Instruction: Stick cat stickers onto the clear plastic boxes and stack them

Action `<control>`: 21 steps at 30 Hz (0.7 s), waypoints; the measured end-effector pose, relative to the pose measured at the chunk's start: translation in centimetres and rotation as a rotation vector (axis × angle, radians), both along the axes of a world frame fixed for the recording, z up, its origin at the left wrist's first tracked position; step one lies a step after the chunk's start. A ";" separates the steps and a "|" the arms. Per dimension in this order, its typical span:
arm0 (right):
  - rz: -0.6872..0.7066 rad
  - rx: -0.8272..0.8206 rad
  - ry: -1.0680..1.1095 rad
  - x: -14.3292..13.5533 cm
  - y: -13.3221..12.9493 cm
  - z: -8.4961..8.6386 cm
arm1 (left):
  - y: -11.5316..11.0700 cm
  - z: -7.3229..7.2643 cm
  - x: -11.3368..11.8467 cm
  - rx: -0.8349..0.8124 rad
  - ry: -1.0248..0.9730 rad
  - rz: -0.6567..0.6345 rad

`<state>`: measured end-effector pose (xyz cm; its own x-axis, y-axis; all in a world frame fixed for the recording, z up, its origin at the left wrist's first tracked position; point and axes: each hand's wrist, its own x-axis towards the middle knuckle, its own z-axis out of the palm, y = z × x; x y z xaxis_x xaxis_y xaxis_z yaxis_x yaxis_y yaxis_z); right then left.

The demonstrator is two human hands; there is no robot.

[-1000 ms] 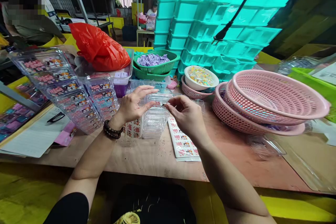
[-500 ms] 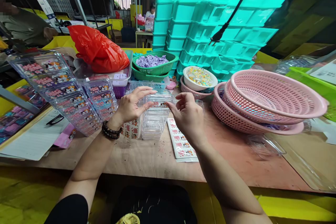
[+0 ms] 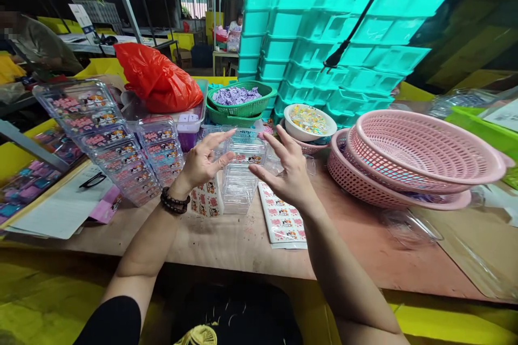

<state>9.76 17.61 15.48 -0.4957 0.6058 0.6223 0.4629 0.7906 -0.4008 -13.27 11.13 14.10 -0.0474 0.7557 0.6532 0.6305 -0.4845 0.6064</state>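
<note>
A stack of clear plastic boxes (image 3: 239,186) stands in front of me, and a cat sticker (image 3: 247,158) lies across the front of its top box. My left hand (image 3: 206,160) is at the stack's left side, thumb and fingers apart. On the other side, my right hand (image 3: 285,172) has its fingers spread and holds nothing. Behind my left hand a sticker sheet (image 3: 206,198) leans against the stack, partly hidden. A pile of sticker sheets (image 3: 282,218) lies flat under my right wrist.
Two leaning stacks of stickered boxes (image 3: 117,153) stand at left, beside papers (image 3: 52,202). Pink baskets (image 3: 424,145) sit at right. Behind are a white bowl (image 3: 309,121), a green basket (image 3: 243,102), a red bag (image 3: 157,81) and teal bins (image 3: 311,43). A plug (image 3: 334,57) hangs above.
My right hand has opened from curled fingers and come away from the sticker on the top box. My left hand has shifted slightly from it. The view has moved a little.
</note>
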 end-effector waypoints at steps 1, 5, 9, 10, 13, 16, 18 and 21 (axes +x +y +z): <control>0.015 0.010 -0.026 -0.1 -0.1 0.0 | -0.2 -0.1 0.0 0.008 -0.042 -0.008; -0.038 0.121 0.137 -0.7 -2.7 0.3 | -1.6 -0.1 1.4 0.126 -0.295 0.115; 0.225 -0.112 0.153 -1.5 -7.1 0.0 | -4.0 0.3 4.1 0.278 -0.655 0.366; 0.320 -0.263 0.083 -1.6 -7.8 -0.2 | -4.7 0.3 4.5 0.283 -0.723 0.383; 0.379 -0.633 0.008 -1.4 -8.3 -0.7 | -6.6 0.0 4.8 0.077 -0.819 0.140; 0.381 -0.730 0.038 -0.5 -7.4 -0.6 | -8.0 -0.7 4.3 -0.352 -0.821 -0.181; 0.417 -0.764 0.019 0.1 -7.0 -0.4 | -8.5 -1.3 4.2 -0.513 -0.849 -0.193; 0.429 -0.780 0.044 0.8 -6.8 -0.1 | -8.5 -2.2 4.7 -0.554 -0.882 -0.160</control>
